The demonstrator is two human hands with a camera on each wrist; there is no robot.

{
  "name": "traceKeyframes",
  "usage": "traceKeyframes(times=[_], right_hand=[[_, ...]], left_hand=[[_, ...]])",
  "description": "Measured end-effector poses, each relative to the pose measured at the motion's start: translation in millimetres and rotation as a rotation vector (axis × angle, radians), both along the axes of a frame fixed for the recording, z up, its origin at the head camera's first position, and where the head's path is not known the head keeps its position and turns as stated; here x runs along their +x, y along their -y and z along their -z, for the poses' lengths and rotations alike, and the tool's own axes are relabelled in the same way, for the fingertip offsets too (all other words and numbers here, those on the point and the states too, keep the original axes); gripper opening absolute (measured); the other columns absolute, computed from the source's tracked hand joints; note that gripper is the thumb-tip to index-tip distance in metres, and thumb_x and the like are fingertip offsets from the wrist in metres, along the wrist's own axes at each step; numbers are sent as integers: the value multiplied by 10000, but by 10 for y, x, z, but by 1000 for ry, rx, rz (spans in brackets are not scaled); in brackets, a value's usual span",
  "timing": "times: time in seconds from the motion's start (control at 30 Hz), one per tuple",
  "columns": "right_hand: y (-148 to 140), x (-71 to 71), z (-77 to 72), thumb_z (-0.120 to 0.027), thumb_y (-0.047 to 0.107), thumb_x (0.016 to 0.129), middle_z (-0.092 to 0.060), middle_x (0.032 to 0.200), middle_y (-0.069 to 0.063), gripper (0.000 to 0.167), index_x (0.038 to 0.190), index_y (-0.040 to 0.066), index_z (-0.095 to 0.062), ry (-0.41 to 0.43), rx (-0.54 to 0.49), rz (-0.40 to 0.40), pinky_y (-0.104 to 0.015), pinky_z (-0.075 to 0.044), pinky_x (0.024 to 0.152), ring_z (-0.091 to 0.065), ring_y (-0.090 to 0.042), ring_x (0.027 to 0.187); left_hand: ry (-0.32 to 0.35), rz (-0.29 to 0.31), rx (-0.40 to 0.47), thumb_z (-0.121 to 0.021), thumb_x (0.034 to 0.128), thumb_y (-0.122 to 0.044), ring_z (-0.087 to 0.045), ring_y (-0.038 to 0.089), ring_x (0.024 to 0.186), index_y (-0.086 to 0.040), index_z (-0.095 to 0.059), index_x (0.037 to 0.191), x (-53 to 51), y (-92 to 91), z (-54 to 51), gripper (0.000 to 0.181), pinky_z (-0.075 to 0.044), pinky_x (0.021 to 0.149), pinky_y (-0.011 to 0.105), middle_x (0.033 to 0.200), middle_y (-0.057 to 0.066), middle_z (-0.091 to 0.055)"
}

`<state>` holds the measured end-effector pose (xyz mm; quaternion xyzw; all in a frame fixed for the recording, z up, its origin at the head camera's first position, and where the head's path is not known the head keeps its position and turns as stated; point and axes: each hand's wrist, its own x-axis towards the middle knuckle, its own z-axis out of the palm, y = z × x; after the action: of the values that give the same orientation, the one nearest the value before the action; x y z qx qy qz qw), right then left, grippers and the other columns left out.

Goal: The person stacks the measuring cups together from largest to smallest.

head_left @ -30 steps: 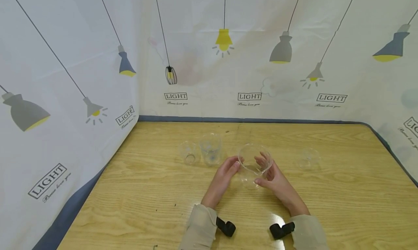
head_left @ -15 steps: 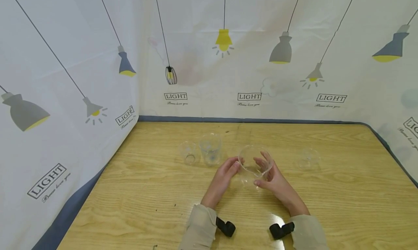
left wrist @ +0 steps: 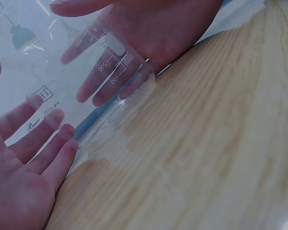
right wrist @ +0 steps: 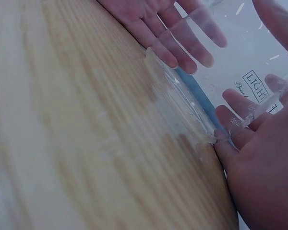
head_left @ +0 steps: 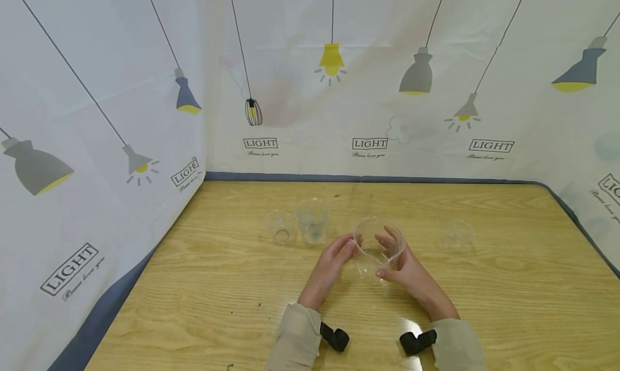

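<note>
A clear glass beaker [head_left: 372, 252] with a pouring lip stands between my two hands, its base at the tabletop in both wrist views. White volume marks show on its wall. My left hand [head_left: 334, 257] lies along its left side, the fingers fairly straight and the fingertips at the glass in the left wrist view. On the right side my right hand [head_left: 410, 271] spreads round it, thumb toward me and loosely extended fingers seen through the glass. How firmly either hand touches the beaker, I cannot tell.
Left of the hands, a clear vessel [head_left: 312, 223] with some liquid stands beside a smaller clear glass item [head_left: 280, 228]. Another small clear glass item [head_left: 457, 235] is at the right. A printed curtain [head_left: 315, 112] rises behind the wooden table [head_left: 208, 285].
The beaker's rim has shifted slightly toward me. My hands have stayed almost in the same place, and the other glassware has not moved.
</note>
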<state>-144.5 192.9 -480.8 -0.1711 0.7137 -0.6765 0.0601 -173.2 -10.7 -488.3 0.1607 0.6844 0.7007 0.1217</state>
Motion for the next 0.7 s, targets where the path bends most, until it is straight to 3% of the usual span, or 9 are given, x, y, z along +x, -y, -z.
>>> traceKeyframes(times=[0.23,0.7], right_hand=[[8,7,-22,-655,-17,769,-221,1432,-146,900,1417,285,-108,-4,4,-8,-572,-51,1009,-124,-317,1326],[7,-4,12,-661,-40,753,-268,1406,-160,862,1408,137,-131,-27,-5,-16,-558,-79,1013,-175,-321,1308]], left_hand=[[0,-1,-3,-436,888,-499,-500,85,1097,-266,-522,1225,0,-2,-4,418,-337,959,339,1229,-68,-533],[16,10,26,-441,905,-448,-500,115,1105,-174,-519,1238,-7,0,-26,438,-346,956,337,1238,8,-531]])
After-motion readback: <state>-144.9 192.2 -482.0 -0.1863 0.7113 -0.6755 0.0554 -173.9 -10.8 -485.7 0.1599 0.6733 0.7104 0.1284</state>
